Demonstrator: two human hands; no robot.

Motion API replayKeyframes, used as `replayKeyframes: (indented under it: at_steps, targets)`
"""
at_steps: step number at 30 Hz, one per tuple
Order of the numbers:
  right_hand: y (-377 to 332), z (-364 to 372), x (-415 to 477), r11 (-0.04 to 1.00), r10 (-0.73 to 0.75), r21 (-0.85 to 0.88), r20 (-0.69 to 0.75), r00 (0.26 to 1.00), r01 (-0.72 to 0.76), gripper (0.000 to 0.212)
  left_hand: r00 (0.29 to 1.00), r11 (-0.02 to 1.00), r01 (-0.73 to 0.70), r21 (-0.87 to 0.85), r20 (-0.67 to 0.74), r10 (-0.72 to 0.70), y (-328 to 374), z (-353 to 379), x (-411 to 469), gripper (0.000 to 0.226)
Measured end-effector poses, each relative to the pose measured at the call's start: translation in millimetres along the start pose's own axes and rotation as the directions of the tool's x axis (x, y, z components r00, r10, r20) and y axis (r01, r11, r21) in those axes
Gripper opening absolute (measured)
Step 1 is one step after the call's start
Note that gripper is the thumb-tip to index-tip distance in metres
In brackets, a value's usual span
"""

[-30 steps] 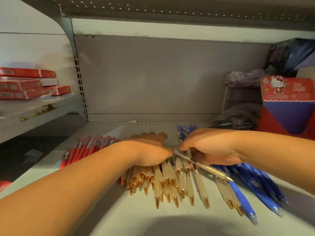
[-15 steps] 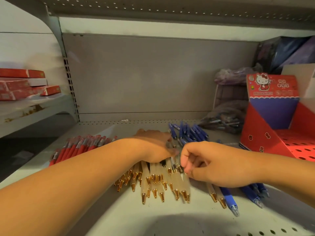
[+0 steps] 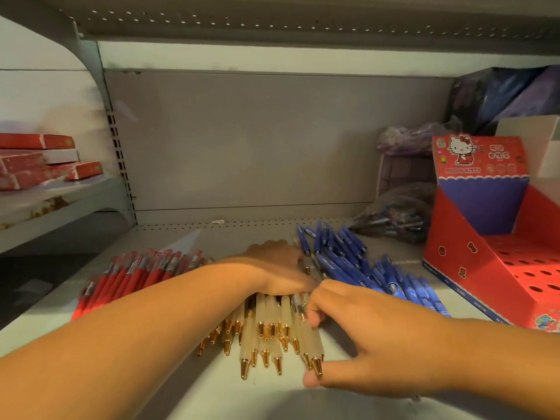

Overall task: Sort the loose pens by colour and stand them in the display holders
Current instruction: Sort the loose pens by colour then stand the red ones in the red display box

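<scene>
Three piles lie on the shelf (image 3: 230,395) near the red holder (image 3: 466,268): red pens (image 3: 121,283), blue pens (image 3: 394,280), cream pens (image 3: 266,319). Light, stiff, probably slippery; best bunched mid-barrel. The left hand (image 3: 277,268) covers the cream tops, fingers blurred; the right hand (image 3: 363,338) pinches their side.

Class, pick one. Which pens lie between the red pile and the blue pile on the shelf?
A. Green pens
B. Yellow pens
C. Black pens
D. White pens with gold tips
D: the white pens with gold tips lie in the middle, with the red pens on one side and the blue pens on the other.
</scene>
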State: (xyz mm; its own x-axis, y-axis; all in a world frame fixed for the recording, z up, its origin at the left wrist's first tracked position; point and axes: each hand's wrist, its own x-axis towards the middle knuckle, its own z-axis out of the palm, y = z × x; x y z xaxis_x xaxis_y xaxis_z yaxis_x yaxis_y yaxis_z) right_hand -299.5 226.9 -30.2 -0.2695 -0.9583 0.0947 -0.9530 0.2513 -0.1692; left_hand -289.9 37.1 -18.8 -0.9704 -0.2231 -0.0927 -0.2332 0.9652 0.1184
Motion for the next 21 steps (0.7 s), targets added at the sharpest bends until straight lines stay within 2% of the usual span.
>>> replayKeyframes:
  at_steps: [4,8,10,13,15,18,21]
  targets:
    - [4.7,1.7,2.8,0.998,-0.008,0.062,-0.032,0.999,0.010,0.044,0.999,0.999,0.046,-0.008,-0.028,-0.047,-1.3,2.5,2.7,0.043]
    - [10.2,1.5,9.5,0.994,-0.035,0.101,-0.010,0.999,0.036,0.049,0.999,0.996,0.040,-0.086,0.013,-0.039,-3.9,-1.2,-2.1,0.039]
    - [12.7,-10.4,15.3,0.989,-0.050,0.142,0.087,0.995,0.037,0.053,0.999,0.996,0.030,-0.083,0.030,-0.028,-4.6,-2.6,-4.2,0.038]
    - [23.6,-51.5,27.1,0.980,-0.083,0.198,0.350,0.933,0.012,0.045,0.998,0.996,-0.015,-0.092,0.053,0.020,-6.0,-4.2,-7.6,0.036]
    - [35.6,-77.8,41.9,0.966,-0.011,0.247,0.326,0.945,-0.074,0.026,0.997,0.991,-0.053,-0.125,0.053,0.060,-8.0,-4.7,-10.1,0.034]
    - [51.9,-83.4,80.4,0.952,0.184,0.225,0.121,0.975,-0.208,0.006,0.994,0.981,-0.094,-0.167,0.035,0.102,-10.2,-5.4,-13.3,0.023]
    - [49.1,-59.0,125.3,0.934,0.307,0.146,0.148,0.940,-0.327,0.016,0.989,0.967,-0.136,-0.217,0.030,0.145,-11.6,-6.1,-15.2,0.018]
